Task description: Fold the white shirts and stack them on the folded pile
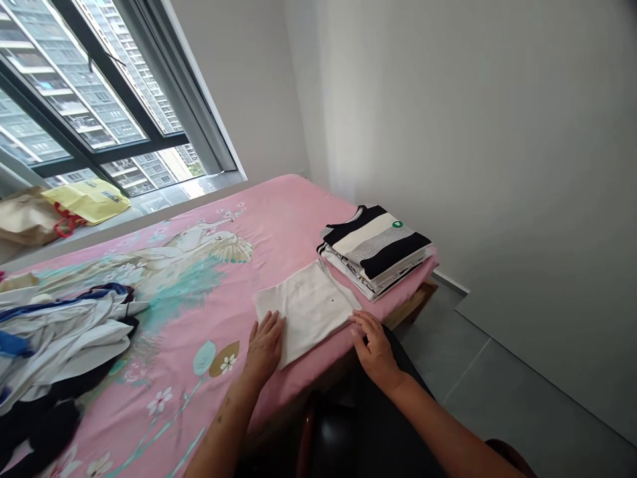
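A folded white garment (308, 309) lies near the front edge of a bed with a pink flowered sheet (209, 285). My left hand (265, 343) lies flat on the garment's near left corner, fingers stretched out. My right hand (374, 344) rests at the garment's near right corner by the bed's edge, fingers loosely extended and touching the cloth. Neither hand grips anything. Just right of the garment sits a stack of folded clothes (377, 250), topped by a black-and-white striped piece.
A heap of unfolded white and dark clothes (60, 338) lies on the left of the bed. Yellow and brown bags (74, 206) sit on the window sill. A white wall stands on the right, grey floor (497, 378) below it.
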Tool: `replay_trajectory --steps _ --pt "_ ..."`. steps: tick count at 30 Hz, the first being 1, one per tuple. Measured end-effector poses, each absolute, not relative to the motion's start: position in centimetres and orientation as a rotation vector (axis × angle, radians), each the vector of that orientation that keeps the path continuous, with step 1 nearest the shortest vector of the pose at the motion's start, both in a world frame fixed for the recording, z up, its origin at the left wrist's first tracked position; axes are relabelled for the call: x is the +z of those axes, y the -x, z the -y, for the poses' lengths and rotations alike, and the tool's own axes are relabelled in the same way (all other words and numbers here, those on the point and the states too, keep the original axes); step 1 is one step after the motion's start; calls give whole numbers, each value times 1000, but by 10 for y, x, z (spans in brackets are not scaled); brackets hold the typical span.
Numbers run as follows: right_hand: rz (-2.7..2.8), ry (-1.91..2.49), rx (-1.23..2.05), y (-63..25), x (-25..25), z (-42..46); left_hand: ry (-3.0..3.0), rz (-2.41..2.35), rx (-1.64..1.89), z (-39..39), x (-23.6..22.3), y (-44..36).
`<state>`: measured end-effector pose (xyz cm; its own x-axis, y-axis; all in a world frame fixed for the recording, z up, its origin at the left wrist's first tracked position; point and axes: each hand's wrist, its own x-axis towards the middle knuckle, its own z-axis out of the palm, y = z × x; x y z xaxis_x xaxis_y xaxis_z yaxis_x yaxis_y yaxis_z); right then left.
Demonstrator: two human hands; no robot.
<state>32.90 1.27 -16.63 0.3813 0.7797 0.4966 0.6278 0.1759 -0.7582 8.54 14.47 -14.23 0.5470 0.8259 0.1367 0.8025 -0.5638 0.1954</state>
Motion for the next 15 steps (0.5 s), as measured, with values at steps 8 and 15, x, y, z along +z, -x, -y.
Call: replay_trajectory --steps 8,15 --pt "1875 1503 337 -282 -133 -84 -2711 -1341 169 -148 -130 -77" --pt "1984 1994 298 -300 -175 -147 -2651 -1349 -78 -191 -131 -107"
